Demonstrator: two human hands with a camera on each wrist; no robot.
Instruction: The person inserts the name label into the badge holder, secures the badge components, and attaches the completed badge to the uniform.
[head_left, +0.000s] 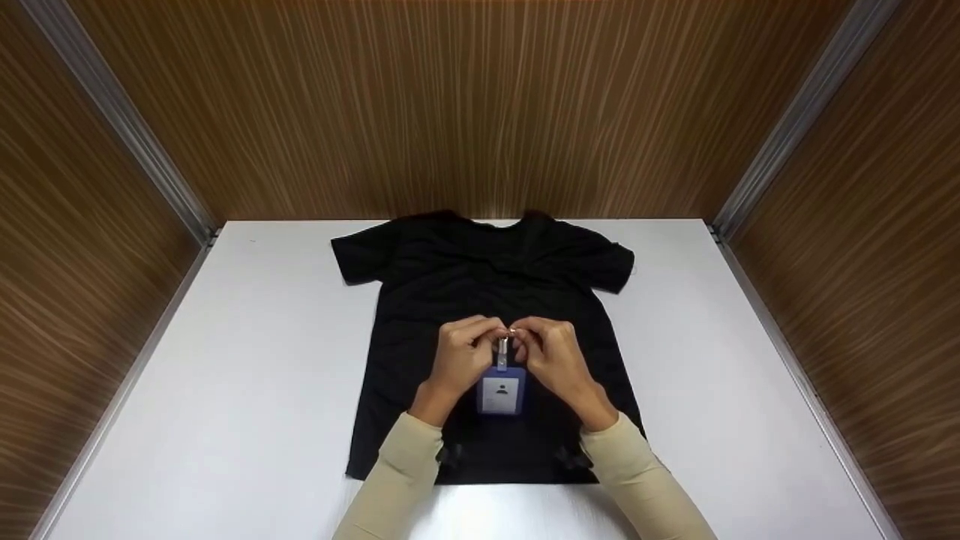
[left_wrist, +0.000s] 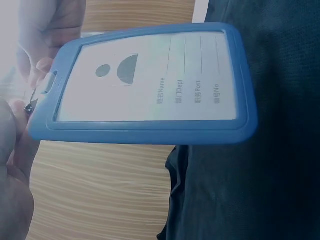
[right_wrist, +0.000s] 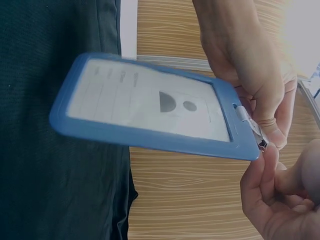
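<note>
A blue-framed ID badge with a white card hangs from a short clear strap and metal clip, over the lower half of a spread black T-shirt. My left hand pinches the clip from the left. From the right, my right hand pinches the clip's shiny upper end, its fingertips close against the left ones. In the left wrist view the badge shows a person icon and printed lines. The right wrist view shows the metal clip between both hands' fingertips, which partly hide it.
The T-shirt lies flat on a white table, collar toward the back. Brown wood-grain panels stand at the back and both sides, with metal strips along the corners. Light-coloured sleeves cover both forearms.
</note>
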